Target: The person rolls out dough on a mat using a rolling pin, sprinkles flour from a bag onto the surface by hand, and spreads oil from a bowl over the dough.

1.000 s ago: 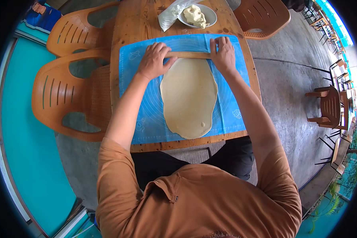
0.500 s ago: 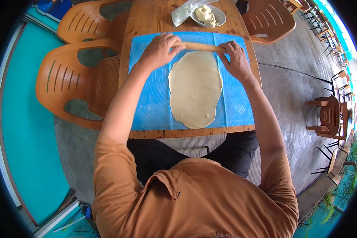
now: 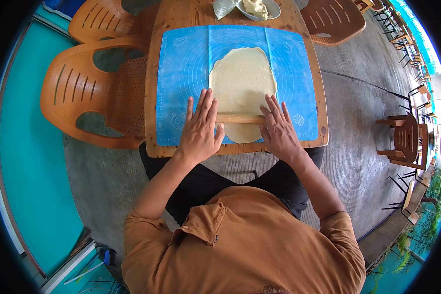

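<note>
A flattened oval sheet of pale dough [image 3: 242, 81] lies on a blue silicone mat [image 3: 181, 81]. Across its near end rests a wooden rolling pin [image 3: 240, 119], a short strip of dough showing on my side of it. My left hand [image 3: 199, 130] lies over the pin's left end, fingers stretched out and pointing away from me. Over the right end is my right hand [image 3: 281, 130], open too, its fingers extended and the thumb by the pin. Both ends of the pin are hidden under my hands.
At the wooden table's [image 3: 186, 14] far end stand a bowl [image 3: 274, 11] with a lump of dough [image 3: 256, 8] and a plastic bag [image 3: 224, 7] of pale contents. Orange plastic chairs [image 3: 78, 88] flank the left side; a brown chair [image 3: 333, 19] is at the far right.
Both hands and the rolling pin have moved from the dough's far end towards me, to its near end. My fingers went from curled round the pin to stretched flat. The view has shifted slightly.
</note>
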Demonstrator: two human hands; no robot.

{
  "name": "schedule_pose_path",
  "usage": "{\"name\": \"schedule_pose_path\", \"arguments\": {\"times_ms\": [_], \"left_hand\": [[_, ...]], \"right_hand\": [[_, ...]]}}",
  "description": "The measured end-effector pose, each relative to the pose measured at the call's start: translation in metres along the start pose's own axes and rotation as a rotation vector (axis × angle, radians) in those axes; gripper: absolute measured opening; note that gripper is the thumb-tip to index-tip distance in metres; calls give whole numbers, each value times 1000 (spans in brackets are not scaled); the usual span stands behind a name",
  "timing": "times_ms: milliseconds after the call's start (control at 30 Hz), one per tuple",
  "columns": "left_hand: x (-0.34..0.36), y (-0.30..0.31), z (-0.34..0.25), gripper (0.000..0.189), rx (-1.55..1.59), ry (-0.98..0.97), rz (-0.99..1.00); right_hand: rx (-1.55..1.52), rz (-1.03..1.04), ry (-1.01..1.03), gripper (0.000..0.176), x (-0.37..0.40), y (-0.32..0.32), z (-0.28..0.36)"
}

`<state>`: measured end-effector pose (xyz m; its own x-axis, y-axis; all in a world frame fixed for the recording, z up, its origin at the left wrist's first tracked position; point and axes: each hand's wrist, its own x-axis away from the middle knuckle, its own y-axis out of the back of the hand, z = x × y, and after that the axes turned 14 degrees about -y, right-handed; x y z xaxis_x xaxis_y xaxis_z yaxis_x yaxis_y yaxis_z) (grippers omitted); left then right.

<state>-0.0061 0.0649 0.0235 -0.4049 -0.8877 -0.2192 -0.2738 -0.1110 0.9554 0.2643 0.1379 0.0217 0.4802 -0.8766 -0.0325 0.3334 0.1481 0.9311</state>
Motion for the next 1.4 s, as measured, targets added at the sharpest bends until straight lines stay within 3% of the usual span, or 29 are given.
{"name": "schedule_pose_path", "arguments": {"times_ms": [200, 767, 967, 1067, 1133, 1200, 1300, 1400], "left_hand": [[-14, -19, -1, 69, -111, 55, 12], [-95, -50, 77, 67, -163, 126, -49], [-134, -52, 99, 71, -168, 192, 20], [-149, -51, 109, 71, -305, 174, -42], [-153, -36, 102, 71, -409, 137, -101], [-142, -28, 86, 69, -230, 106, -254], [-116, -27, 59, 68, -142, 87, -320], [-97, -43, 50, 66, -147, 104, -220]], "right_hand": [[120, -28, -124, 70, -11, -12, 9], [141, -179, -219, 69, -103, -30, -12], [82, -191, -310, 70, -140, -30, -20], [193, -330, -316, 68, -162, -28, -20], [141, -318, -305, 68, -157, -19, -13], [43, -269, -293, 67, -142, -17, -6], [32, -239, -280, 68, -105, -24, 0], [95, -240, -232, 68, -92, -35, -1]]}}
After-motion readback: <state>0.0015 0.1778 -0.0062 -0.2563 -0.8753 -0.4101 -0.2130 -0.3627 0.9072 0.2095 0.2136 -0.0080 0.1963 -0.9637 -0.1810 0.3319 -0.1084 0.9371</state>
